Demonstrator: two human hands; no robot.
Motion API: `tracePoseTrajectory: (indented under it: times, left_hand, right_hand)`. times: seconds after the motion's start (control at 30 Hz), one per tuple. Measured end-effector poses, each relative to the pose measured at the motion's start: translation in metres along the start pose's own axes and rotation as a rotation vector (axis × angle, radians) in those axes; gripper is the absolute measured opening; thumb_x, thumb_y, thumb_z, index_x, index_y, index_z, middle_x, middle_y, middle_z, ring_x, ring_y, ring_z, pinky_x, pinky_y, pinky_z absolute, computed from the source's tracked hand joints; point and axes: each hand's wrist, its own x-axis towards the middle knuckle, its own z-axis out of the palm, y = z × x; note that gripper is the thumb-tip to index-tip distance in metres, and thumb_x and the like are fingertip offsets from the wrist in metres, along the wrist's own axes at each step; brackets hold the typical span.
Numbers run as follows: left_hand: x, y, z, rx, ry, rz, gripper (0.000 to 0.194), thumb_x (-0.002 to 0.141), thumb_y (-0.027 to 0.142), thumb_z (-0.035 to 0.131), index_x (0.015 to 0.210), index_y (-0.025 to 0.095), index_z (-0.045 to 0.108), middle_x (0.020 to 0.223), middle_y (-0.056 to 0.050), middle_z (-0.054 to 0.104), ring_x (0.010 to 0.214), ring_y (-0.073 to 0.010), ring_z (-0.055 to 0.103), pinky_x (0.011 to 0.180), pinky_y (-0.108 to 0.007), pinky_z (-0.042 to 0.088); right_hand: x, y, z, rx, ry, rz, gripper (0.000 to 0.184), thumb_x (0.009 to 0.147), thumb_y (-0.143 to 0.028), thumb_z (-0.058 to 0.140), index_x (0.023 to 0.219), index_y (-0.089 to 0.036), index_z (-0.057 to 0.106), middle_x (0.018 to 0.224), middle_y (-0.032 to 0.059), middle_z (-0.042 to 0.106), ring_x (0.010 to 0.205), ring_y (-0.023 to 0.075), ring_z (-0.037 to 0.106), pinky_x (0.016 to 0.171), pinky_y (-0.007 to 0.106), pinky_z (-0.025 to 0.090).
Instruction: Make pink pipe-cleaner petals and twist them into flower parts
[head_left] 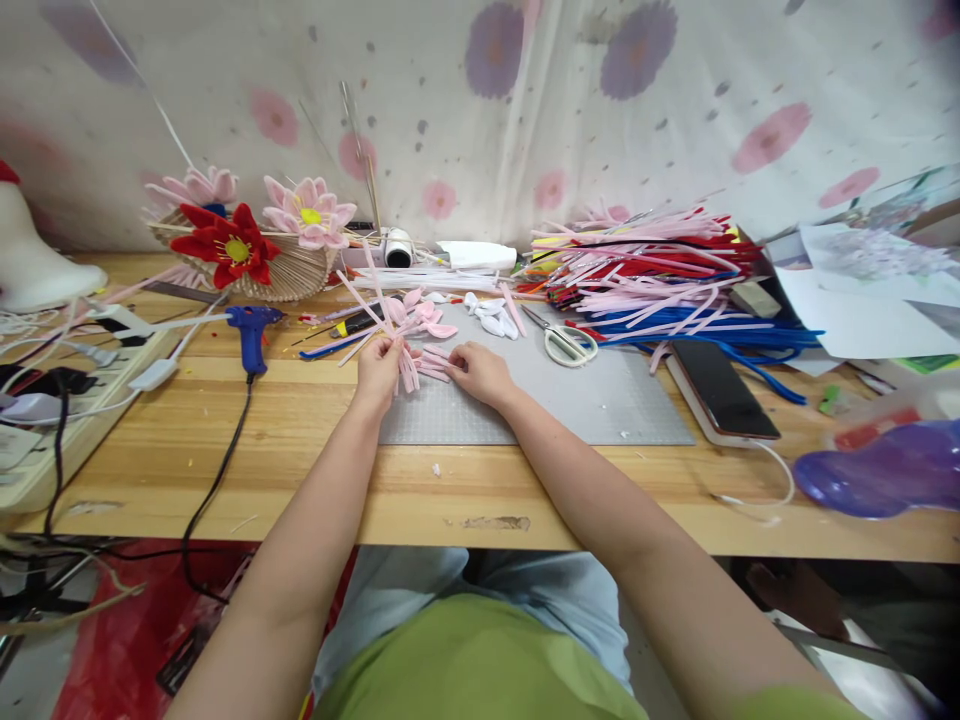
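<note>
My left hand (pixel 380 372) is closed in a pinch on a bundle of short pink pipe cleaners (pixel 409 372), whose ends hang over the left part of the grey cutting mat (pixel 577 405). Facing it, my right hand (pixel 480 374) has its fingers curled together at the ends of more pink pipe cleaners (pixel 433 362) lying on the mat; its fingertips are partly hidden. Pink looped petals (pixel 420 316) lie just beyond my left hand. White looped petals (pixel 493 318) and scissors with pale handles (pixel 570 345) are farther back on the mat.
At left are a blue glue gun (pixel 253 336) and a power strip (pixel 90 400) with trailing cords. Finished red (pixel 232 248) and pink flowers (pixel 309 214) stand behind. A heap of coloured pipe cleaners (pixel 645 265), a phone (pixel 724 388) and a purple object (pixel 885 468) occupy the right.
</note>
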Motion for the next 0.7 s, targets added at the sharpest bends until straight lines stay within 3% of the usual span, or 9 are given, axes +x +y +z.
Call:
tracePoseTrajectory:
  times: [0.1, 0.23, 0.33, 0.5, 0.7]
  left_hand:
    - [-0.003, -0.001, 0.002, 0.036, 0.013, -0.005, 0.022, 0.071, 0.027, 0.064, 0.060, 0.015, 0.050, 0.053, 0.004, 0.054, 0.044, -0.0085, 0.054, 0.049, -0.022, 0.047]
    - [-0.007, -0.007, 0.007, 0.037, 0.019, -0.030, 0.022, 0.071, 0.030, 0.064, 0.062, 0.015, 0.051, 0.053, 0.004, 0.055, 0.042, -0.0079, 0.052, 0.049, -0.022, 0.045]
    - [-0.008, -0.010, 0.009, 0.015, -0.009, -0.010, 0.023, 0.069, 0.032, 0.066, 0.064, 0.015, 0.052, 0.059, 0.002, 0.060, 0.050, -0.0092, 0.055, 0.056, -0.023, 0.046]
    - [-0.010, -0.010, 0.009, 0.003, -0.060, 0.087, 0.020, 0.064, 0.030, 0.070, 0.066, 0.014, 0.057, 0.072, 0.000, 0.065, 0.062, -0.0083, 0.057, 0.063, -0.020, 0.044]
    - [-0.011, -0.012, 0.009, 0.140, -0.107, 0.214, 0.017, 0.066, 0.025, 0.067, 0.057, 0.017, 0.056, 0.059, 0.002, 0.059, 0.057, -0.0089, 0.052, 0.059, -0.020, 0.043]
  right_hand:
    - [0.003, 0.004, 0.003, 0.114, 0.044, 0.077, 0.017, 0.076, -0.035, 0.057, 0.077, -0.019, 0.060, 0.077, 0.0024, 0.058, 0.068, 0.0130, 0.047, 0.061, 0.025, 0.032]
    - [0.008, 0.010, 0.004, 0.469, 0.103, 0.195, 0.021, 0.072, -0.039, 0.058, 0.074, -0.018, 0.056, 0.065, -0.0020, 0.053, 0.059, 0.0104, 0.044, 0.055, 0.023, 0.032]
    - [0.007, 0.008, 0.003, 0.691, 0.032, 0.191, 0.023, 0.069, -0.040, 0.060, 0.073, -0.018, 0.054, 0.059, -0.0041, 0.051, 0.054, 0.0088, 0.041, 0.051, 0.022, 0.031]
    - [0.002, 0.001, 0.002, 0.696, -0.109, 0.046, 0.024, 0.068, -0.039, 0.062, 0.069, -0.016, 0.056, 0.057, -0.0049, 0.049, 0.052, 0.0070, 0.039, 0.052, 0.021, 0.029]
    - [0.001, -0.006, 0.002, 0.737, -0.050, 0.040, 0.021, 0.067, -0.036, 0.061, 0.067, -0.016, 0.056, 0.058, -0.0048, 0.049, 0.054, 0.0072, 0.039, 0.054, 0.022, 0.030]
